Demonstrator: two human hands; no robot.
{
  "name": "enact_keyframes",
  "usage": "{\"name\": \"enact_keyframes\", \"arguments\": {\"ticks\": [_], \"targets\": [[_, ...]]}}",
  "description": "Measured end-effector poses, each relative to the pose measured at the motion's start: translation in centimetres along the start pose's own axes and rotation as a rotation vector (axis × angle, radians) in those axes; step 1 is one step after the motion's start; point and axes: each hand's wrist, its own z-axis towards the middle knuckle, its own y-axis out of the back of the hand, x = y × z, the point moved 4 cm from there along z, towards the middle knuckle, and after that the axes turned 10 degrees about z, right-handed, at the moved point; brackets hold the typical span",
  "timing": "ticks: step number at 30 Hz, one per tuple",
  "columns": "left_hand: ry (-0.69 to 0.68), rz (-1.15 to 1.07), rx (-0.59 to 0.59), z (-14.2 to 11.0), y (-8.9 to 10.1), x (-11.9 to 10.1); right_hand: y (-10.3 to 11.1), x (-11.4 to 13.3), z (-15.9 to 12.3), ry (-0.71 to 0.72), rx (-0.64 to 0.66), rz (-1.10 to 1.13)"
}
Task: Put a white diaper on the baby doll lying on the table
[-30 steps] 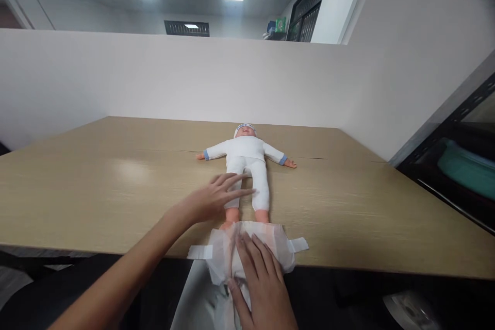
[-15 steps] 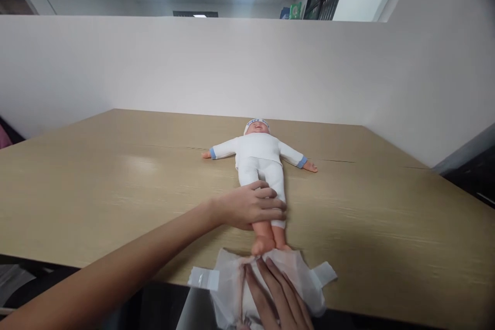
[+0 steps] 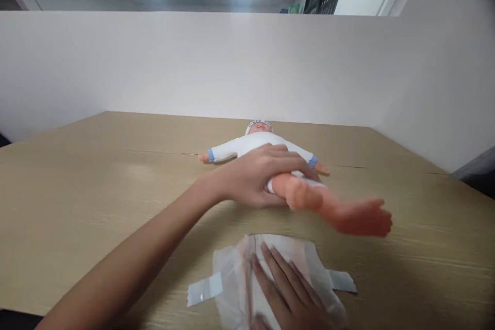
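Note:
A baby doll (image 3: 260, 139) in a white outfit with blue cuffs and a printed headband lies on its back, head away from me. My left hand (image 3: 263, 175) is wrapped round its legs and holds them raised, so the bare feet stick out to the right, slightly blurred. Below them an unfolded diaper (image 3: 232, 268) lies flat on the table, its tape tabs spread to both sides. My right hand (image 3: 290, 289) rests on the diaper with fingers stretched out. The doll's lower body is hidden behind my left hand.
A light wooden table (image 3: 96, 206) carries the doll and the diaper. A white partition wall (image 3: 193, 62) stands behind its far edge, and another wall rises on the right.
My left hand has lifted the doll's legs, and the feet have swung up and to the right. The diaper, under my right hand, has moved from the table's front edge further onto the tabletop.

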Motion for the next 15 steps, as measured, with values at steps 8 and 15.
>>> {"name": "enact_keyframes", "arguments": {"ticks": [8, 15], "targets": [[0.140, -0.136, -0.158, 0.2, 3.0, 1.7, 1.0, -1.9, 6.6, -0.161, 0.328, 0.110], [0.174, -0.196, -0.164, -0.4, 3.3, 2.3, -0.9, -7.6, 14.7, -0.176, 0.244, 0.180]]}}
